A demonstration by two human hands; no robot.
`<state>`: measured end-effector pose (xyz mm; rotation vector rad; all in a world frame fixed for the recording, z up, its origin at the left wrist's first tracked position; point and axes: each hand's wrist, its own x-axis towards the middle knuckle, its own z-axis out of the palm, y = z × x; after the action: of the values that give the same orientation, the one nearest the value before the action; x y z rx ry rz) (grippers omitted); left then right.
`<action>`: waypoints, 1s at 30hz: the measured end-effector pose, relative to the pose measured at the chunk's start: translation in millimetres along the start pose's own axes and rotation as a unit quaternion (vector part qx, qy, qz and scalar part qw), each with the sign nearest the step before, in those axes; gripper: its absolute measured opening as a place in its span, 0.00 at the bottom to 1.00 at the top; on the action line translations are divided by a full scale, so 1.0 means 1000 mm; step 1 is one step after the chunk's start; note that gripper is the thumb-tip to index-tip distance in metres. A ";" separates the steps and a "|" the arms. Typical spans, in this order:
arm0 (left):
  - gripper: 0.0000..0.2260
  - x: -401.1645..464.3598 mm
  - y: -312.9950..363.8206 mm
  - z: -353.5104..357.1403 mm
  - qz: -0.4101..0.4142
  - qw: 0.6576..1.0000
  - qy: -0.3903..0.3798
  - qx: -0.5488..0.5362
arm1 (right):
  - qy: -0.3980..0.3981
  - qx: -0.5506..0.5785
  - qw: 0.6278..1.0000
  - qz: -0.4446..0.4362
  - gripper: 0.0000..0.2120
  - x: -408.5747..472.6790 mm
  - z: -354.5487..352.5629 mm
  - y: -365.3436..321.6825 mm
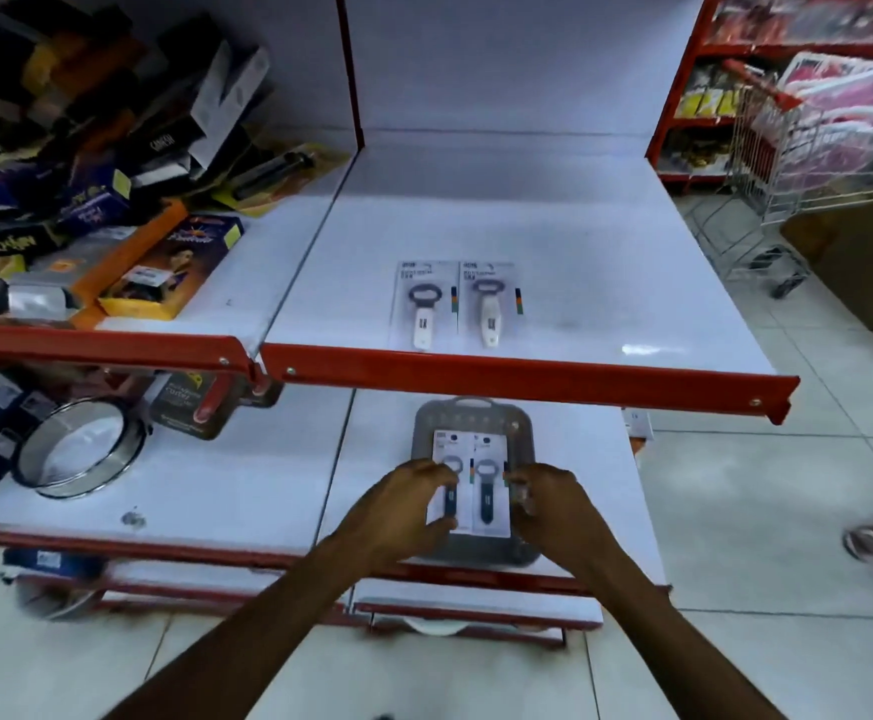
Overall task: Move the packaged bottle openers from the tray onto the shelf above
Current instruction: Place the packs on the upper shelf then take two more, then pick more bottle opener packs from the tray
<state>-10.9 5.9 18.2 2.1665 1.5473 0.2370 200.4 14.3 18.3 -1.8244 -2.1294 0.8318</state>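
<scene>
A grey tray (426, 423) lies on the lower white shelf. On it sit two carded bottle openers with dark handles, side by side: the left pack (450, 449) and the right pack (491, 491). My left hand (403, 504) pinches the left pack at its left edge, thumb under the bottom and fingers on top. My right hand (548, 498) touches the right edge of the right pack with curled fingers. On the upper shelf (580, 283) two packs with white-handled openers (424, 304) (489, 304) lie flat near the red front lip.
The upper shelf's red lip (528, 376) overhangs the tray's far end. Boxed goods (86, 174) pile up at the upper left. A round sieve (78, 449) rests on the lower shelf left. A shopping cart (798, 148) and a person's sandalled foot (871, 537) are at right.
</scene>
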 end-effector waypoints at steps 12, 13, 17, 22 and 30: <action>0.61 0.107 -0.030 0.053 -0.041 0.956 -0.224 0.182 | -0.171 -0.276 0.944 -0.062 0.65 0.105 0.062 0.030; 0.64 0.111 -0.032 0.055 -0.040 0.953 -0.228 0.197 | -0.177 -0.284 0.941 -0.056 0.66 0.110 0.066 0.034; 0.66 0.122 -0.047 0.061 0.002 0.940 -0.231 0.251 | -0.196 -0.345 0.914 -0.090 0.69 0.124 0.067 0.039; 0.63 0.124 -0.052 0.060 0.036 0.937 -0.222 0.265 | -0.184 -0.374 0.898 -0.142 0.66 0.128 0.066 0.044; 0.58 0.122 -0.049 0.060 0.065 0.924 -0.226 0.300 | -0.178 -0.433 0.871 -0.153 0.63 0.140 0.070 0.043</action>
<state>14.7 115.7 -72.3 2.5260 1.3089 -0.7467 171.5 132.5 -89.4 -1.6156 -3.2895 0.1006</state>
